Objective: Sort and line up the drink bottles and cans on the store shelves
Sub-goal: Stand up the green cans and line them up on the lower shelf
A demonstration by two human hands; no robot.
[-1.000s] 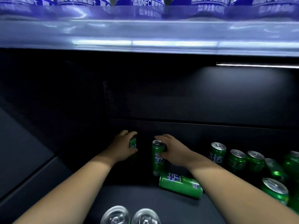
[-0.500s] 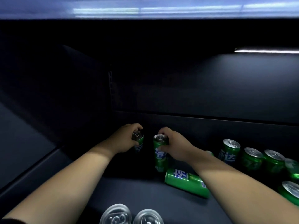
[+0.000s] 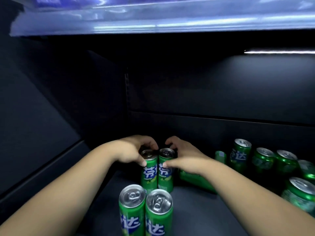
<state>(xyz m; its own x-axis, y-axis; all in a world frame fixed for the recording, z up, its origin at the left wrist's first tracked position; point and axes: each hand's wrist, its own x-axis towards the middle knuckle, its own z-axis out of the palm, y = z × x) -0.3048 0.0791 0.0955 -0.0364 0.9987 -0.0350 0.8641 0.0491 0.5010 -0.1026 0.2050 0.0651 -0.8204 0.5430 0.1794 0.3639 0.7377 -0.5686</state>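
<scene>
Two slim green cans stand upright side by side on the dark shelf floor (image 3: 196,212). My left hand (image 3: 134,151) is wrapped round the top of the left green can (image 3: 149,172). My right hand (image 3: 183,157) grips the right green can (image 3: 165,174), and the two cans touch. Nearer to me, two more upright green cans (image 3: 132,212) (image 3: 158,217) stand as a pair in front of them. A green can lying on its side (image 3: 196,182) is partly hidden behind my right forearm.
Several more green cans (image 3: 263,160) stand loosely at the right of the shelf, one close at the right edge (image 3: 300,193). The dark back wall (image 3: 204,92) and left side panel (image 3: 42,116) enclose the shelf. A lit shelf edge (image 3: 153,19) hangs overhead.
Both hands have pulled their cans toward me and pressed them together, right behind the front pair. The view has tilted down and the front pair shows more fully.
</scene>
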